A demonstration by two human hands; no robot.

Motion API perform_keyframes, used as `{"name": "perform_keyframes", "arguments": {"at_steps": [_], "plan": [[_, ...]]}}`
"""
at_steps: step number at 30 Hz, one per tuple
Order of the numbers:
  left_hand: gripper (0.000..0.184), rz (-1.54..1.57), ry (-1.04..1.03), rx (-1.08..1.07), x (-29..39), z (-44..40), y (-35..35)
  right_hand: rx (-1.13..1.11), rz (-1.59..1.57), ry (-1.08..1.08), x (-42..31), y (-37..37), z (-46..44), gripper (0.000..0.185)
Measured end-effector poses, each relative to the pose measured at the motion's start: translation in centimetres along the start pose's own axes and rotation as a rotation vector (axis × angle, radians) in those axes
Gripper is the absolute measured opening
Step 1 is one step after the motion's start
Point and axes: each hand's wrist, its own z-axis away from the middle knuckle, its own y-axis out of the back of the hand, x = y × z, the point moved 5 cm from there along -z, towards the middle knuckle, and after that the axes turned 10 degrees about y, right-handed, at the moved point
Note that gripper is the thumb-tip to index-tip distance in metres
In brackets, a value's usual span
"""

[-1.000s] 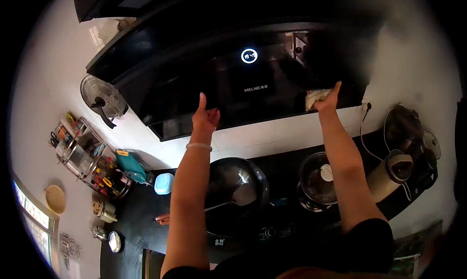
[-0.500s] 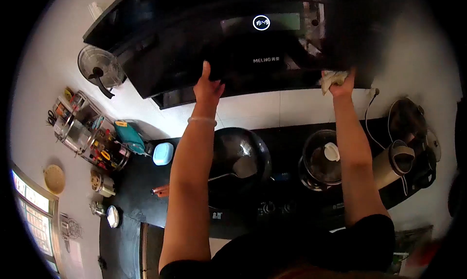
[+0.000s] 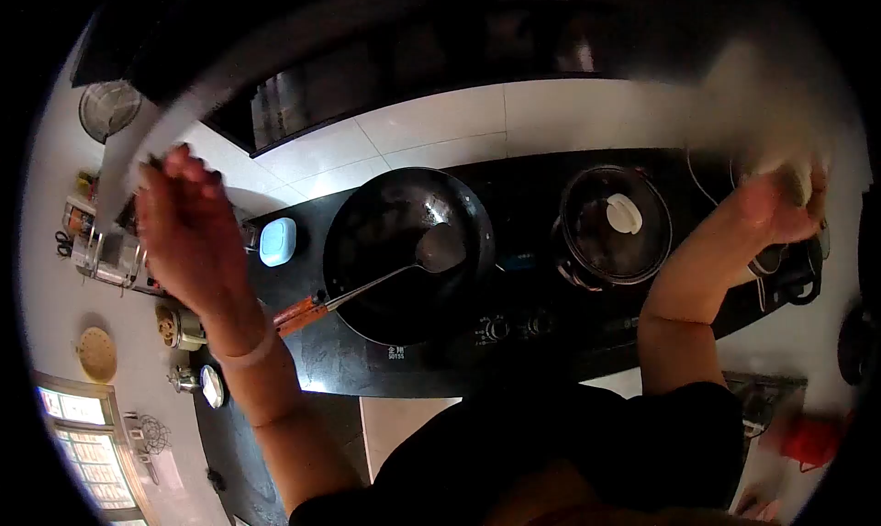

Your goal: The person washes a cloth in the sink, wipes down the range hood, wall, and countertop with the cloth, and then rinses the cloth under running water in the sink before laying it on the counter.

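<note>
My left hand (image 3: 195,228), a pale bracelet on its wrist, is raised at the left. Its curled fingers meet the pale, blurred edge of a dark panel (image 3: 179,117), apparently the range hood's front panel. At the right, my right hand (image 3: 780,205) is closed around a light cloth (image 3: 800,184), partly smeared by motion. Below and between my arms sits a black wok (image 3: 385,223) with a wooden-handled spatula (image 3: 440,249) in it. A lidded pot (image 3: 633,251) with a white knob stands nearer my right forearm.
The range hood's underside (image 3: 413,76) hangs over the black stove (image 3: 514,306). A light blue box (image 3: 278,241) lies left of the wok. Behind my left hand are a utensil rack (image 3: 115,260) and a fan (image 3: 108,111). A red object (image 3: 812,439) is at lower right.
Both hands have moved outward, away from the hood's lower edge, and nearer to me. The front panel with its lettering and lit display no longer shows, and a dark blur fills the top.
</note>
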Motion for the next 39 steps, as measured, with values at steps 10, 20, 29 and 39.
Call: {"name": "perform_keyframes", "arguments": {"at_steps": [10, 20, 29, 39], "plan": [[0.025, 0.132, -0.013, -0.316, 5.3, -3.9, -3.3, -0.679, 1.886, 0.321, 8.9, 13.8, -8.3, 0.045], [0.027, -0.002, -0.076, -0.112, 6.2, -3.8, -3.7, -0.243, 2.686, 0.205, 29.5, 17.6, -18.2, 0.054], [0.028, -0.072, -0.053, -0.093, 6.4, -3.5, -3.8, -0.44, 1.791, 0.579, 42.4, -9.2, 3.9, 0.052], [0.026, 0.067, 0.042, -0.221, 6.2, -3.6, -3.6, -0.751, 1.352, 0.581, 48.8, -16.8, 13.6, 0.057]]}}
